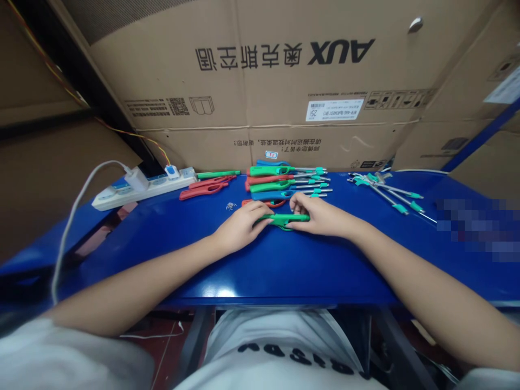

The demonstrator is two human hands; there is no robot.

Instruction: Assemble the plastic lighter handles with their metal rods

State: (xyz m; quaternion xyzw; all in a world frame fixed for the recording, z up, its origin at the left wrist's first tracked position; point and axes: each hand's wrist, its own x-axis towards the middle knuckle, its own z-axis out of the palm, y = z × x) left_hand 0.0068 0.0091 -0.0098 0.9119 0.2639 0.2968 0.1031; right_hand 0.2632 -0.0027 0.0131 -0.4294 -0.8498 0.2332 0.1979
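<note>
Both of my hands hold a green lighter handle [280, 218] just above the blue table. My left hand [244, 225] grips its left end between thumb and fingers. At its right end, my right hand [314, 215] is closed on it. Any metal tube at that end is hidden by my fingers. Just beyond my hands lies a stack of long-nosed lighters [271, 187] in green, red and blue, with metal tubes and teal pieces pointing right. A red lighter [276, 203] is partly covered by my hands.
Red and green lighter handles [205, 189] lie left of the stack. A white power strip [150, 187] with plugs sits at the back left. Several loose metal tubes [385, 192] with teal pieces lie at the right. A cardboard sheet [244, 114] stands behind the blue table [260, 271].
</note>
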